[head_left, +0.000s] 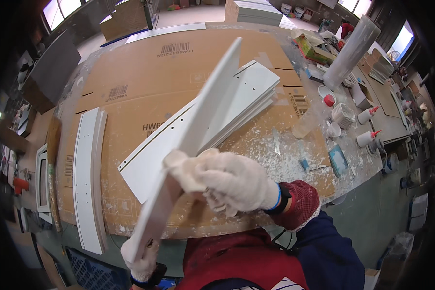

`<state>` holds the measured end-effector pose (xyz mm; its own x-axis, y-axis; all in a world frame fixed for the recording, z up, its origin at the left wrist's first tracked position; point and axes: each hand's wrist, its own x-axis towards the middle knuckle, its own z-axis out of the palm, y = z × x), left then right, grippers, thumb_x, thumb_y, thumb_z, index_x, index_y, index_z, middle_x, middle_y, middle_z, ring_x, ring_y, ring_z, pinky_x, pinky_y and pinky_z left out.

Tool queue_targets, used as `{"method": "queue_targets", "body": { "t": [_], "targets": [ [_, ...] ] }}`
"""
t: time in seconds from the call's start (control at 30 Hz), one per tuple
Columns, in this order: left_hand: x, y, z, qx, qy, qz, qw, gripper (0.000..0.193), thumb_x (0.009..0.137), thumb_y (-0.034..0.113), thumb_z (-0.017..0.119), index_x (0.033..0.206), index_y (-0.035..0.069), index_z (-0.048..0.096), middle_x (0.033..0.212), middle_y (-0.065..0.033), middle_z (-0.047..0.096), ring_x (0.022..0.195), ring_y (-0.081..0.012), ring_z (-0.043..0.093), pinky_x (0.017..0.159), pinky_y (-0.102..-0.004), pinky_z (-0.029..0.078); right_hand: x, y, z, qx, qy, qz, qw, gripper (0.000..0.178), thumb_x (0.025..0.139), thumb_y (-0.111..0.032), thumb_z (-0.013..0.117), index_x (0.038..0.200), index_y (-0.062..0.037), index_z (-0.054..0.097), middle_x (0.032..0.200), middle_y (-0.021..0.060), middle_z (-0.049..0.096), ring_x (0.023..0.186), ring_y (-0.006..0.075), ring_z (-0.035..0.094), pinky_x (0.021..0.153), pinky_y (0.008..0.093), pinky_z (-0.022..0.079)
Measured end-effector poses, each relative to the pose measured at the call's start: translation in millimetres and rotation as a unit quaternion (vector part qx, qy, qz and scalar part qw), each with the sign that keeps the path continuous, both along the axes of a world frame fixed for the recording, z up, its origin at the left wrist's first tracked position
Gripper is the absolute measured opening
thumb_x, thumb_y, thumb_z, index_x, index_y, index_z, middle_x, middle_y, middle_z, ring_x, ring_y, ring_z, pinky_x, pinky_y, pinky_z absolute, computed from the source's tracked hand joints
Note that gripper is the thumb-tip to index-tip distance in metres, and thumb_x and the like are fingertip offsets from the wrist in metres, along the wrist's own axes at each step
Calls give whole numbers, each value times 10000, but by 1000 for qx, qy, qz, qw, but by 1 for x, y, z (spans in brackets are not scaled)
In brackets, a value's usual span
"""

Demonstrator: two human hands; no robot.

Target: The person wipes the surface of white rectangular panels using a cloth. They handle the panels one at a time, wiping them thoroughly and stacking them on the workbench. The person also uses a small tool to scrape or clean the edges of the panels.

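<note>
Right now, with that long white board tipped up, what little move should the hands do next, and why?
Maybe slide the pale wad in the right hand along the tilted white board toward its far end. The wad seems to rest against the board partway along, the left hand grips the near end, and the far end sticks out free.

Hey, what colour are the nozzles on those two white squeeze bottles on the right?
Both nozzles are red, seen in the head view.
</note>
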<state>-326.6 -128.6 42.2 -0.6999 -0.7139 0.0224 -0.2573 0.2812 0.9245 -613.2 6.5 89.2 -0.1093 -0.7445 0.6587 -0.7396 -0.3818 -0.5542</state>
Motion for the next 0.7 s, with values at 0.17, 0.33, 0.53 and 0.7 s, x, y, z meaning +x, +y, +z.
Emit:
{"method": "queue_targets", "body": {
  "t": [0.17,0.33,0.53,0.7],
  "targets": [
    [-19,30,-11,274,186,136,934,658,770,106,713,1341,-25,412,1223,-136,553,1076,-226,579,844,-331,511,71,-36,-3,36,120,62,990,200,730,-198,616,892,-84,591,839,43,531,794,210,586,661,344,504],
    [-23,48,-23,355,188,193,895,553,745,105,684,1243,-32,486,1074,-126,610,865,-198,638,662,-293,520,66,-52,-50,120,48,140,982,273,798,-200,593,1038,-71,585,891,57,556,829,236,594,699,356,515],
    [-18,57,-24,443,220,229,838,375,758,-25,597,1123,-81,536,858,-106,637,729,-181,656,631,-287,554,-118,-79,-41,271,226,-155,923,300,906,-166,498,1191,-78,528,1113,152,578,1032,289,583,856,367,499],
    [-16,50,-28,440,179,206,855,346,796,-14,602,1128,-79,527,881,-101,637,740,-173,659,664,-280,562,-276,-90,-54,279,157,-362,876,294,945,-250,478,1197,-109,534,1123,195,598,1083,366,556,922,431,446]
  ]
}}
